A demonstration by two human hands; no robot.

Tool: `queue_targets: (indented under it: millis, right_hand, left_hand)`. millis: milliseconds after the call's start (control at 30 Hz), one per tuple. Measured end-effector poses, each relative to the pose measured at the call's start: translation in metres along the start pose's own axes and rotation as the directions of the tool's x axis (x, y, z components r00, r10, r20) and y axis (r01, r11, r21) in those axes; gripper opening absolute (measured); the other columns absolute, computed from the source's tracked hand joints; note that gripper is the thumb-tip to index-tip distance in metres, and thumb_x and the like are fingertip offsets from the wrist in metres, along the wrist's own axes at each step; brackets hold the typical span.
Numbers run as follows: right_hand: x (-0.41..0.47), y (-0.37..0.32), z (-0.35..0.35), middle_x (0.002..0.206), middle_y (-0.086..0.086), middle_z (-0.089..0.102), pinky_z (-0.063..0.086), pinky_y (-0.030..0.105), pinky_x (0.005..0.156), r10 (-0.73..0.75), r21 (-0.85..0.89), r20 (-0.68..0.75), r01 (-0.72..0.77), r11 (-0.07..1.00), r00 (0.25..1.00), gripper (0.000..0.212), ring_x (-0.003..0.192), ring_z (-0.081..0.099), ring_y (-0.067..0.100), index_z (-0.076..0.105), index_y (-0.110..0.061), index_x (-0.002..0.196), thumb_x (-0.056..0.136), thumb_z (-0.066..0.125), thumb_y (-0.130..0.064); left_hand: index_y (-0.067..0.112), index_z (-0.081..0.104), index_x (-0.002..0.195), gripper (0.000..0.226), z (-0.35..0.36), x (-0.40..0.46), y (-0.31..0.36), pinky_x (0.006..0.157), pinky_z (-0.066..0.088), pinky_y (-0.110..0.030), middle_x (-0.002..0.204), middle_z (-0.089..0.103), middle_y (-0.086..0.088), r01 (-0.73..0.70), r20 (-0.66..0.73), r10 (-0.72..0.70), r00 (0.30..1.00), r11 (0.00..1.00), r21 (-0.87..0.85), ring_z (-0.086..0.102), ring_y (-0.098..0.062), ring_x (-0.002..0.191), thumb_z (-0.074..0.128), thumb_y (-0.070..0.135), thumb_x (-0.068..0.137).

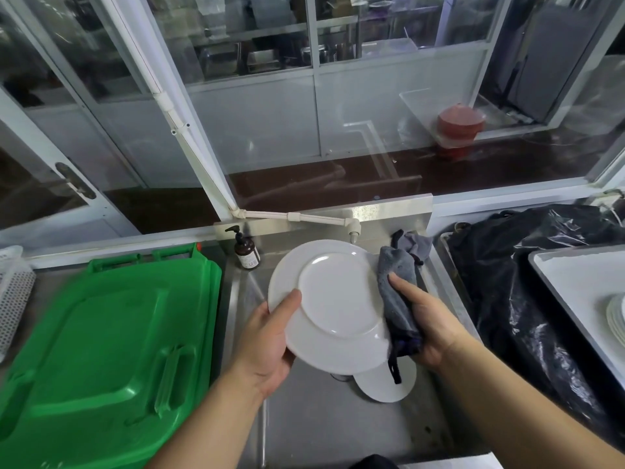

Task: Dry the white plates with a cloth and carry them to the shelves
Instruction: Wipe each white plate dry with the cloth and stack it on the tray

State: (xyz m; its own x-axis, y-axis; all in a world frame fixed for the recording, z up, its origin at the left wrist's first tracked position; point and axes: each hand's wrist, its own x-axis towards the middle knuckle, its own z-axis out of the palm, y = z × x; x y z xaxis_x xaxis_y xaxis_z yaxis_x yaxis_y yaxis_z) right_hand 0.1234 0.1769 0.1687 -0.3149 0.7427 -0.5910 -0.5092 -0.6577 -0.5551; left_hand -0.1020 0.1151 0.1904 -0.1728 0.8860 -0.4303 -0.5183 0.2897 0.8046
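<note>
I hold a white plate (pixel 333 299) tilted over the steel sink (pixel 338 424), its underside facing me. My left hand (pixel 270 346) grips its left rim, thumb on the near face. My right hand (pixel 426 319) holds a grey cloth (pixel 397 289) against the plate's right edge, thumb lying on the cloth. Part of the cloth trails up behind the plate and a dark strap hangs below my palm. A second white plate (pixel 385 384) lies in the sink basin, partly hidden by the held plate.
A green plastic bin lid (pixel 111 343) fills the left counter. A brown pump bottle (pixel 247 253) stands at the sink's back corner under a white pipe (pixel 304 217). Black plastic sheeting (pixel 527 282) and a white tray (pixel 575 286) with stacked plates (pixel 615 316) sit on the right.
</note>
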Motion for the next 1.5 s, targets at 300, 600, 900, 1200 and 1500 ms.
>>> queue_targets:
  millis: [300, 600, 900, 1200, 1500]
  right_hand:
    - [-0.005, 0.039, 0.017, 0.115, 0.012, 0.077, 0.063, 0.043, 0.065, -0.129, 0.169, -0.162, 0.156, 0.973, 0.978, 0.049, 0.086, 0.077, 0.031, 0.068, -0.008, 0.134, 0.097, 0.071, -0.04]
    - [-0.012, -0.018, -0.017, 0.106, 0.026, 0.077, 0.066, 0.042, 0.069, -0.131, -0.199, -0.034, 0.121, 0.972, 0.991, 0.055, 0.079, 0.078, 0.034, 0.073, 0.008, 0.12, 0.078, 0.081, -0.028]
    - [-0.008, -0.018, 0.0, 0.103, 0.021, 0.079, 0.066, 0.048, 0.069, -0.222, -0.058, -0.092, 0.217, 0.974, 0.971, 0.036, 0.083, 0.078, 0.036, 0.073, 0.0, 0.118, 0.094, 0.075, -0.027]
    - [-0.007, 0.021, 0.015, 0.116, 0.016, 0.079, 0.062, 0.057, 0.088, -0.18, 0.096, -0.182, 0.2, 0.975, 0.967, 0.042, 0.101, 0.077, 0.036, 0.074, -0.007, 0.125, 0.092, 0.079, -0.033]
    - [-0.016, -0.034, -0.006, 0.092, 0.022, 0.078, 0.064, 0.038, 0.059, -0.213, -0.251, 0.039, 0.216, 0.944, 0.976, 0.032, 0.068, 0.076, 0.031, 0.079, 0.0, 0.099, 0.078, 0.081, -0.024]
  left_hand:
    - [0.022, 0.071, 0.122, 0.038, 0.038, -0.01, -0.031, 0.074, 0.063, -0.027, 0.118, 0.079, -0.001, -0.1, -0.105, 0.089, 0.99, 0.989, -0.108, 0.076, -0.016, 0.106, 0.07, 0.032, 0.086]
    - [0.016, 0.074, 0.129, 0.054, 0.005, -0.001, 0.008, 0.1, 0.054, -0.045, 0.125, 0.075, -0.016, 0.156, 0.073, -0.163, 0.984, 0.983, 0.1, 0.073, -0.033, 0.115, 0.066, 0.046, 0.084]
    - [0.017, 0.074, 0.12, 0.043, 0.025, 0.001, 0.01, 0.073, 0.065, -0.042, 0.112, 0.08, -0.014, -0.024, -0.024, 0.027, 0.999, 0.992, 0.124, 0.077, -0.032, 0.101, 0.068, 0.046, 0.089]
    - [0.031, 0.067, 0.122, 0.025, 0.05, -0.011, -0.026, 0.066, 0.063, -0.029, 0.111, 0.081, 0.005, -0.056, -0.127, 0.045, 0.991, 0.995, -0.082, 0.079, -0.014, 0.097, 0.052, 0.044, 0.107]
    - [0.021, 0.074, 0.13, 0.048, 0.012, 0.004, 0.021, 0.11, 0.05, -0.054, 0.129, 0.074, -0.015, 0.117, 0.077, -0.132, 0.988, 0.977, 0.18, 0.069, -0.035, 0.123, 0.054, 0.052, 0.099]
